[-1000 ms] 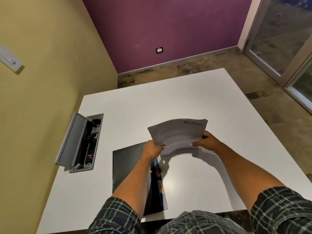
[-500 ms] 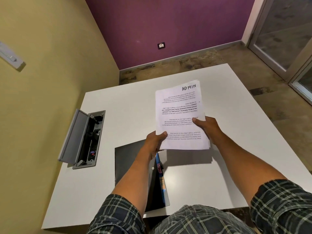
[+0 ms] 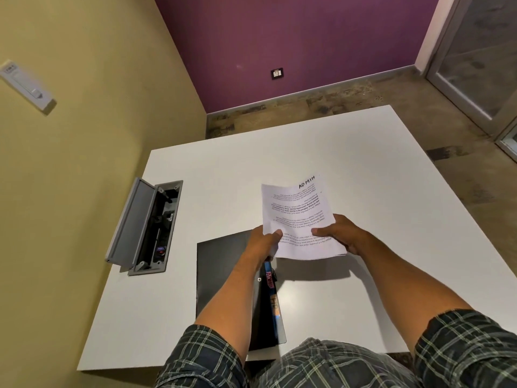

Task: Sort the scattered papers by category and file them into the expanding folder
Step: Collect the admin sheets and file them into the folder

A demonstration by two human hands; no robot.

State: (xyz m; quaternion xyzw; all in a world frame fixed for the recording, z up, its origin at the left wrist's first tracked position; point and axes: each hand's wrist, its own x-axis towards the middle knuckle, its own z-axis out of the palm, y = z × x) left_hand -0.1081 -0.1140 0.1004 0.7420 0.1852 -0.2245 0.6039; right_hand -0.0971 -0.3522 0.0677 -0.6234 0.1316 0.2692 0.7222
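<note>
**Both my hands hold a thin stack of sheets marked ADMIN above the folder**

I am looking down at a white tabletop (image 3: 363,169). My left hand (image 3: 261,242) and right hand (image 3: 340,235) each pinch the near end of a small stack of papers (image 3: 296,219), thumbs on top, other fingers hidden underneath. The stack is lifted off the tabletop and tilts away from me, its far end higher. "ADMIN" is handwritten at the far right corner, and the printed text reads upside down from where I stand.

The dark folder (image 3: 223,264) lies flat on the tabletop just below and left of the papers, partly under my left forearm. Coloured tabs (image 3: 272,292) run along the folder's right edge; one near the papers appears to read ADMIN, though it is small. Left of the folder, an open cable hatch (image 3: 145,225) is set into the tabletop.

The papers look light and floppy: the far end bends slightly on its own. I judge they would sag or fan apart if held by one corner, so a grip on both near corners, or along one long edge, should keep the sheets squared. Loose sheets can slide against each other, so a firm pinch matters when feeding them into a pocket.
</note>
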